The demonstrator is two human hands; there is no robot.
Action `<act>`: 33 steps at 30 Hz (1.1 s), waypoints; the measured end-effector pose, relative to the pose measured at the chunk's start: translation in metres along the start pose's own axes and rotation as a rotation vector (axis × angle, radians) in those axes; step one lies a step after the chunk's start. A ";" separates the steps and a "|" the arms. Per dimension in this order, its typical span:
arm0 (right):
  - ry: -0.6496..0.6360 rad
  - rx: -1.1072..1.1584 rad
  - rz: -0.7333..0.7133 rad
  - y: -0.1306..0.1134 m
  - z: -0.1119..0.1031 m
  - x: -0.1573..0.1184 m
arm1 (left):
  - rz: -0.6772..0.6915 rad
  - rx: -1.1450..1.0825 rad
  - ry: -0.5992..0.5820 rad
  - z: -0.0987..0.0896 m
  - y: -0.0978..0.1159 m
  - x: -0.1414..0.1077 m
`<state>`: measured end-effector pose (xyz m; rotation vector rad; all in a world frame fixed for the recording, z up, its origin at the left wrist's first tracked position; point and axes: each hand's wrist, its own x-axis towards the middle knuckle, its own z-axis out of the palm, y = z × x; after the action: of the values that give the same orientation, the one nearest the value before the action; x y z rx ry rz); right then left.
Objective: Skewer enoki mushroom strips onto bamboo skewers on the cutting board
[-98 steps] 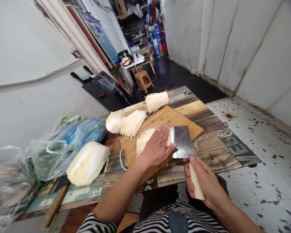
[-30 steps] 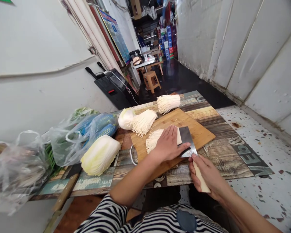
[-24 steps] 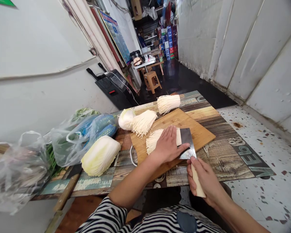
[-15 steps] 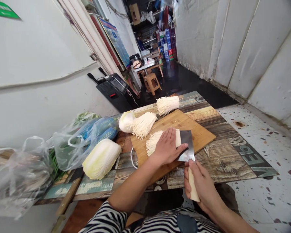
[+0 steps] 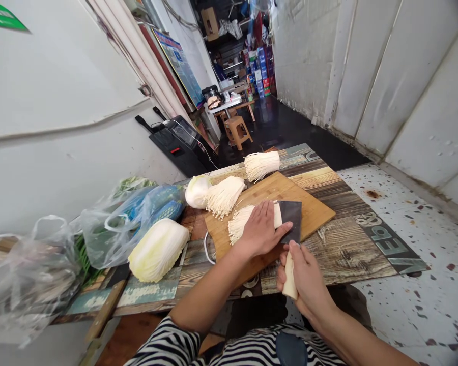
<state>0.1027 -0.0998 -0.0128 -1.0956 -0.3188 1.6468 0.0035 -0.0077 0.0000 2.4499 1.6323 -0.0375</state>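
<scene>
My left hand [image 5: 261, 229] lies flat, fingers spread, on a bunch of enoki mushrooms [image 5: 238, 222] on the wooden cutting board [image 5: 316, 206]. Its thumb rests against the blade of a cleaver [image 5: 291, 218]. My right hand [image 5: 305, 272] is wrapped round the cleaver's pale handle, just off the table's front edge. The blade stands at the root end of the bunch. A second enoki bunch [image 5: 224, 195] lies at the board's left edge, and a third bunch [image 5: 262, 164] behind the board.
Two pale cabbages [image 5: 159, 250] [image 5: 197, 191] sit left of the board. Plastic bags [image 5: 114, 229] with greens fill the table's left end. A wooden-handled knife [image 5: 107, 308] juts past the front edge. Beyond the table are a black case [image 5: 179, 145] and a stool [image 5: 237, 131].
My right hand and the cleaver handle have moved up and left, nearer the board. The blade has turned slightly and looks darker. My left hand stays on the mushrooms.
</scene>
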 end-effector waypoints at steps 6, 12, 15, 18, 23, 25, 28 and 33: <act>0.002 0.068 -0.006 0.005 0.006 -0.004 | 0.006 -0.042 -0.060 -0.012 0.000 0.001; 0.003 0.098 -0.006 0.007 0.008 -0.004 | -0.047 -0.085 0.005 -0.015 0.004 0.004; -0.006 0.080 -0.003 0.006 0.007 -0.004 | -0.050 -0.088 0.028 -0.013 0.005 0.004; -0.035 0.008 0.012 0.001 0.000 -0.001 | -0.040 -0.077 0.032 -0.009 0.004 0.004; -0.065 -0.067 0.029 -0.012 -0.010 0.006 | -0.027 -0.059 0.006 -0.003 0.001 0.005; -0.071 -0.077 0.027 -0.016 -0.011 0.007 | -0.021 -0.051 -0.004 -0.002 0.001 0.006; -0.072 -0.096 0.026 -0.015 -0.011 0.006 | -0.020 -0.038 -0.017 -0.002 0.000 0.005; -0.077 -0.131 0.041 -0.011 -0.013 0.005 | 0.005 -0.032 -0.039 -0.002 0.000 0.004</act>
<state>0.1199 -0.0951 -0.0153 -1.1437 -0.4628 1.7269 0.0051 -0.0041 0.0017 2.4141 1.5978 -0.0581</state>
